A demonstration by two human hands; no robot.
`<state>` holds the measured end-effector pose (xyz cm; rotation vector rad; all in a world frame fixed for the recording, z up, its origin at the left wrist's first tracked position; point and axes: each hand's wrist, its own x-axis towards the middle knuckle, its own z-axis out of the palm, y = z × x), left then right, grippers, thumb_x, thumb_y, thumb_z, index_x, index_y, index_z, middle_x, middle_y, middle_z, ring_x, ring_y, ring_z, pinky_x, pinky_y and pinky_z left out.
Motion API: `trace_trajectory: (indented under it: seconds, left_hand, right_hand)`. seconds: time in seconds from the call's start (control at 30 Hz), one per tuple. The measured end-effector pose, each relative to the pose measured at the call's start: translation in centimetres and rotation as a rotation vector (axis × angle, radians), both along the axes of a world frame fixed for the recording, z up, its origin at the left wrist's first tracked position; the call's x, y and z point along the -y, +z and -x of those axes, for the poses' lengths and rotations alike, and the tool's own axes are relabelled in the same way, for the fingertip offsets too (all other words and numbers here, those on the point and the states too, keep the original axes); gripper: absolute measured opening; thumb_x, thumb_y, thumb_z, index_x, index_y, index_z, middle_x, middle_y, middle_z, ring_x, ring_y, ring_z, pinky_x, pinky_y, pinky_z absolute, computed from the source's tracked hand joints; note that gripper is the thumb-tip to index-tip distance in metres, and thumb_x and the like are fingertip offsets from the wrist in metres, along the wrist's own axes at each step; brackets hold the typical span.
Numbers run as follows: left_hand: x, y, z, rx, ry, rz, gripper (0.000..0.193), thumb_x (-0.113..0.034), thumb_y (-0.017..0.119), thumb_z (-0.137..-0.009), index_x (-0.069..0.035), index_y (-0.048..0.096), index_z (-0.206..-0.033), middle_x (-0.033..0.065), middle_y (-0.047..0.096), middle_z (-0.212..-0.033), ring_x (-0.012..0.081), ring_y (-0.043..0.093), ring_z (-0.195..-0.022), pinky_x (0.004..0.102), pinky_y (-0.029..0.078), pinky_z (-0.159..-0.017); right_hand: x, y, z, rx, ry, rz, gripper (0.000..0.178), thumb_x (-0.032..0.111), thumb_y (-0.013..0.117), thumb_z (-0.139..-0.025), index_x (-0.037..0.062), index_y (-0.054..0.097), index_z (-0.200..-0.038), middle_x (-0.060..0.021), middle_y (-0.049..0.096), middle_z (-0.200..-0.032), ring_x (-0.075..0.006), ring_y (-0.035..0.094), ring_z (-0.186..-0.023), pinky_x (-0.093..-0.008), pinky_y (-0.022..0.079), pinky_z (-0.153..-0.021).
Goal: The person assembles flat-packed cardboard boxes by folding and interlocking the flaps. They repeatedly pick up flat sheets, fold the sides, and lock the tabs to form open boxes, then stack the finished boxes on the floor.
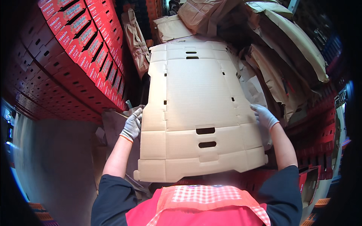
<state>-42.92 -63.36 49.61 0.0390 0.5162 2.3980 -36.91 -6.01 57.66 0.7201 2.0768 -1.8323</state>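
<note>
A large flat cardboard box blank (198, 94), tan, creased and die-cut with several slots, lies in front of me with its near edge close to my apron. My left hand (132, 125), in a pale glove with an orange cuff, grips its left edge. On the opposite edge, my right hand (265, 116), gloved in the same way, holds the blank with its fingers bent at the rim. The parts of the fingers under the cardboard are hidden. What supports the blank from below cannot be seen.
Tall stacks of red printed cardboard trays (86, 49) rise at the left. Brown paper wrapping (136, 45) hangs beside them. Crumpled brown paper (207, 15) and paper-wrapped bundles (279, 75) stand behind and to the right. Red trays (311, 139) lie at the right. Grey floor (60, 162) shows at left.
</note>
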Motion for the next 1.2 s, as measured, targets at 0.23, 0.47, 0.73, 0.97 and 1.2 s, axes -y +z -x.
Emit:
trace_trajectory:
  seconds: [0.23, 0.47, 0.73, 0.97, 1.2]
  left_hand:
    - [-12.1, 0.5, -2.7, -0.153, 0.340, 1.187, 0.063, -0.008, 0.060, -0.090, 0.004, 0.036, -0.147, 0.0184, 0.051, -0.142, 0.0272, 0.053, -0.128, 0.0348, 0.041, -0.109]
    - [-19.4, -0.7, -3.6, -0.659, 0.600, 1.660, 0.057, -0.020, 0.043, -0.101, 0.000, 0.028, -0.152, 0.0277, 0.038, -0.150, 0.0401, 0.040, -0.138, 0.0427, 0.032, -0.115]
    - [-4.4, 5.2, -8.2, -2.116, -0.038, 1.573, 0.048, -0.017, 0.073, -0.065, -0.012, 0.065, -0.113, 0.0044, 0.063, -0.118, 0.0257, 0.057, -0.117, 0.0424, 0.048, -0.096]
    - [-11.5, 12.3, -6.5, -1.621, 0.585, 1.685, 0.012, -0.021, 0.074, -0.079, -0.009, 0.071, -0.080, 0.0102, 0.062, -0.067, 0.0309, 0.062, -0.066, 0.0412, 0.049, -0.062]
    - [-12.3, 13.2, -17.4, -1.434, -0.987, 1.336, 0.056, -0.046, 0.060, -0.093, -0.003, 0.059, -0.129, 0.0245, 0.067, -0.109, 0.0412, 0.064, -0.100, 0.0447, 0.051, -0.086]
  right_hand:
    - [8.3, -2.6, -0.8, -0.324, 0.140, -0.058, 0.078, 0.033, 0.073, -0.085, 0.0009, 0.038, -0.147, -0.0196, 0.048, -0.145, -0.0305, 0.052, -0.129, -0.0424, 0.043, -0.106]
    - [15.0, -3.4, -1.1, -0.728, 0.530, -0.837, 0.056, 0.020, 0.062, -0.088, 0.0067, 0.049, -0.140, -0.0188, 0.038, -0.152, -0.0378, 0.032, -0.143, -0.0500, 0.024, -0.118]
    - [-0.7, 2.2, -4.4, -1.246, 1.358, -1.298, 0.040, 0.012, 0.065, -0.073, 0.0227, 0.064, -0.112, -0.0046, 0.060, -0.129, -0.0229, 0.055, -0.124, -0.0537, 0.040, -0.102]
    - [6.7, 6.1, -3.0, -1.218, 0.415, -0.717, 0.035, 0.009, 0.082, -0.072, 0.0078, 0.067, -0.102, -0.0095, 0.064, -0.087, -0.0274, 0.066, -0.071, -0.0353, 0.053, -0.061]
    - [8.7, 9.0, -11.8, -0.224, 1.690, -0.558, 0.061, 0.046, 0.067, -0.088, 0.0050, 0.059, -0.131, -0.0213, 0.064, -0.124, -0.0359, 0.060, -0.116, -0.0404, 0.048, -0.100]
